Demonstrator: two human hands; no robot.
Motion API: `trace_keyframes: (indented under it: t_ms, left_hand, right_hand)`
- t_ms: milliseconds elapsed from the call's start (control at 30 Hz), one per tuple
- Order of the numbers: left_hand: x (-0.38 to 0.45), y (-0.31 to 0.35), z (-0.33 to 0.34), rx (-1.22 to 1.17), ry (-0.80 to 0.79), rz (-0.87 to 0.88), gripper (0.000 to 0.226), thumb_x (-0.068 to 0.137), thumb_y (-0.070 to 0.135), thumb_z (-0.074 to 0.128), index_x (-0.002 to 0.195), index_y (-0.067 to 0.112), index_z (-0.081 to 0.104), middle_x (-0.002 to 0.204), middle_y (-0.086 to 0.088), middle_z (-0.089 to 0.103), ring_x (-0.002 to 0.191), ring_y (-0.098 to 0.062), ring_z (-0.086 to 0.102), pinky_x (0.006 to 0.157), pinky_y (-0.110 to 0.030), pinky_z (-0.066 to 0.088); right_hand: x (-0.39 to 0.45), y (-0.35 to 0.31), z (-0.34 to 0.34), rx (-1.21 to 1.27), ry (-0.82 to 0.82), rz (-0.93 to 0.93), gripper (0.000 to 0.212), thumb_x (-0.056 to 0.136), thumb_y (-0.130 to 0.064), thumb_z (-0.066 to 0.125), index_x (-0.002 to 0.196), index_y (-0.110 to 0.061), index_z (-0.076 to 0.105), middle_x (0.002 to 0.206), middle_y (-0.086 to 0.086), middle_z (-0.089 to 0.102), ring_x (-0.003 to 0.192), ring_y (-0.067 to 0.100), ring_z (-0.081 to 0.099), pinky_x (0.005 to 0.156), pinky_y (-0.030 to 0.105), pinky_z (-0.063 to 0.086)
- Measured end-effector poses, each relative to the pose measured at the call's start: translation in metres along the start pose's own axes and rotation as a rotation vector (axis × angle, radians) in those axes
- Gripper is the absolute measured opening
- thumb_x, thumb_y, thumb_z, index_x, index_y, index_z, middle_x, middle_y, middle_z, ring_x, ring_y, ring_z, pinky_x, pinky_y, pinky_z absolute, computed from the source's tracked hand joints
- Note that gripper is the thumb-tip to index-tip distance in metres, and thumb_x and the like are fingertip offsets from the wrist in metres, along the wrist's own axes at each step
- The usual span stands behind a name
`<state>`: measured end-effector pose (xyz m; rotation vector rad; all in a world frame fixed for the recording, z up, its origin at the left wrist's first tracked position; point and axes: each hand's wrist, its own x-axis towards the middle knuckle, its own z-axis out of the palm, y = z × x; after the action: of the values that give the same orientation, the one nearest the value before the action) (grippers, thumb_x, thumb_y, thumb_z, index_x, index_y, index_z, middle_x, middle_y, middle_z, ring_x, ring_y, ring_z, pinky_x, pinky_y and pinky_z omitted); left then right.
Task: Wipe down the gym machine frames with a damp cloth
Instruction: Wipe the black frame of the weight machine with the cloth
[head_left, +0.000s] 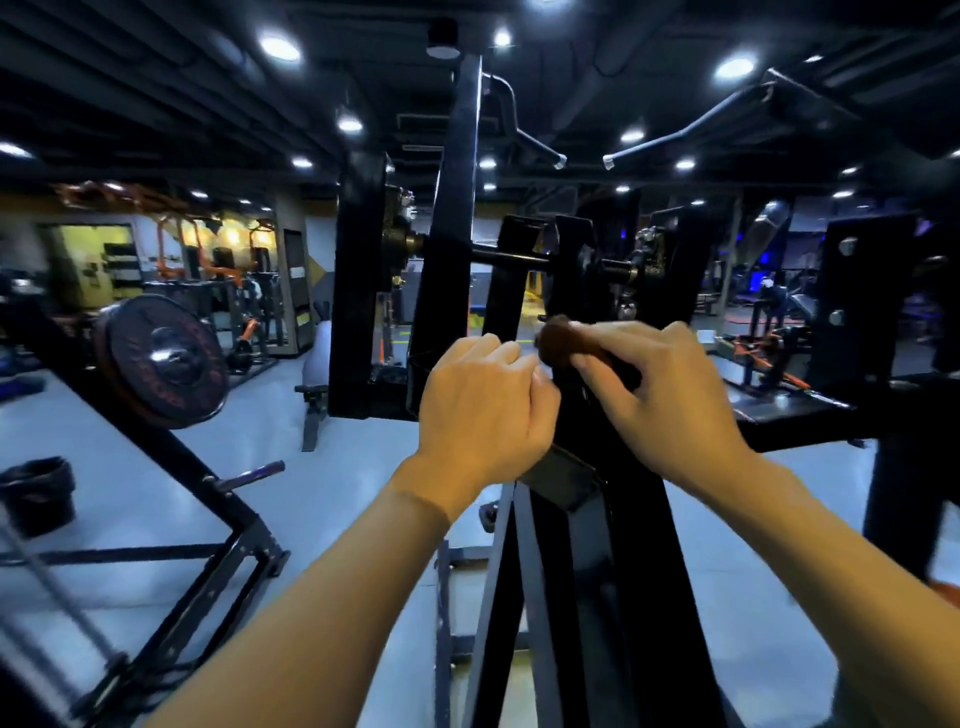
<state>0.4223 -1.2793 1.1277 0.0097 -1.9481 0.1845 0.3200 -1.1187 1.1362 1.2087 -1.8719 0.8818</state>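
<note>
A black gym machine frame (582, 545) rises in front of me, with a sloping beam running up between my hands. My right hand (660, 384) pinches a small dark brown cloth (558, 338) bunched against the beam. My left hand (483, 400) sits just left of it with fingers curled in a fist beside the beam. Whether the left hand grips an edge of the frame is hidden behind its knuckles.
A weight plate (161, 358) hangs on a slanted black rack at the left. A black bucket (36, 493) stands on the grey floor at the far left. A bench (317, 395) stands behind. Handle bars (670, 140) hang overhead. More frame posts (862, 312) stand to the right.
</note>
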Motion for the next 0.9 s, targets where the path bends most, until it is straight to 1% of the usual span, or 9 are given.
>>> trace_keyframes:
  t_ms: [100,167,233,300,400,600,733,833,900]
  left_hand:
    - [-0.001,0.003,-0.002,0.043,-0.059,-0.031,0.037,0.099,0.026,0.031,0.068,0.018,0.050,0.067,-0.001,0.054,0.068,-0.022,0.046,0.076,-0.035,0.039]
    - [-0.002,0.007,-0.003,0.045,-0.073,-0.062,0.036,0.100,0.025,0.030,0.069,0.018,0.046,0.068,0.001,0.049,0.068,-0.019,0.040,0.075,-0.031,0.034]
    - [-0.002,0.012,-0.004,0.038,-0.061,-0.103,0.039,0.100,0.023,0.029,0.067,0.015,0.046,0.067,0.003,0.043,0.068,-0.017,0.035,0.073,-0.027,0.024]
    - [-0.001,0.017,-0.004,0.033,-0.037,-0.132,0.037,0.099,0.021,0.031,0.065,0.015,0.045,0.066,0.003,0.042,0.067,-0.017,0.034,0.073,-0.026,0.022]
    - [0.001,0.021,-0.003,0.033,-0.057,-0.152,0.034,0.098,0.020,0.031,0.065,0.018,0.041,0.066,0.004,0.040,0.066,-0.018,0.035,0.074,-0.027,0.024]
    - [-0.003,0.018,-0.002,-0.019,-0.029,-0.125,0.043,0.101,0.023,0.026,0.069,0.010,0.053,0.067,-0.001,0.046,0.066,-0.021,0.041,0.073,-0.030,0.026]
    - [-0.003,0.017,-0.001,-0.016,-0.043,-0.132,0.045,0.102,0.023,0.025,0.069,0.010,0.053,0.067,-0.001,0.046,0.066,-0.021,0.041,0.073,-0.030,0.029]
    - [-0.003,0.015,-0.001,0.004,-0.043,-0.134,0.046,0.102,0.023,0.025,0.067,0.011,0.053,0.067,-0.001,0.046,0.067,-0.022,0.042,0.073,-0.030,0.029]
    - [-0.002,0.016,0.001,0.021,-0.028,-0.135,0.046,0.101,0.023,0.026,0.066,0.011,0.054,0.066,-0.001,0.046,0.066,-0.022,0.041,0.073,-0.031,0.031]
  right_hand:
    - [-0.021,0.000,-0.008,0.040,-0.021,-0.073,0.032,0.105,-0.044,0.054,0.135,-0.043,0.065,0.127,-0.024,0.067,0.101,0.018,0.059,0.085,0.030,0.043]
    - [-0.022,0.009,-0.012,0.085,0.003,-0.032,0.033,0.103,-0.043,0.056,0.134,-0.043,0.066,0.125,-0.022,0.068,0.102,0.018,0.055,0.081,0.030,0.043]
    - [-0.010,0.023,-0.008,0.106,0.044,0.016,0.033,0.103,-0.043,0.057,0.135,-0.040,0.066,0.124,-0.016,0.070,0.104,0.021,0.056,0.078,0.029,0.039]
    - [0.006,0.035,-0.001,0.111,0.063,0.053,0.034,0.104,-0.042,0.057,0.136,-0.038,0.066,0.124,-0.013,0.071,0.106,0.024,0.059,0.079,0.026,0.035]
    - [0.011,0.034,0.006,0.103,0.058,0.058,0.036,0.104,-0.045,0.054,0.138,-0.038,0.065,0.125,-0.015,0.070,0.107,0.025,0.060,0.078,0.025,0.033]
    - [-0.020,0.025,-0.013,0.106,0.049,0.011,0.034,0.104,-0.042,0.055,0.136,-0.038,0.065,0.121,-0.019,0.067,0.096,0.014,0.043,0.068,0.026,0.037]
    - [0.021,0.039,-0.004,0.084,0.065,0.127,0.035,0.106,-0.039,0.055,0.139,-0.037,0.064,0.127,-0.012,0.069,0.103,0.022,0.049,0.070,0.029,0.042]
    - [0.008,0.026,-0.006,0.056,0.042,0.039,0.036,0.105,-0.040,0.055,0.140,-0.037,0.063,0.129,-0.016,0.066,0.102,0.021,0.048,0.077,0.027,0.037]
    - [-0.013,0.024,-0.012,0.038,0.027,-0.019,0.035,0.105,-0.041,0.055,0.139,-0.039,0.063,0.126,-0.022,0.065,0.098,0.013,0.041,0.068,0.022,0.034]
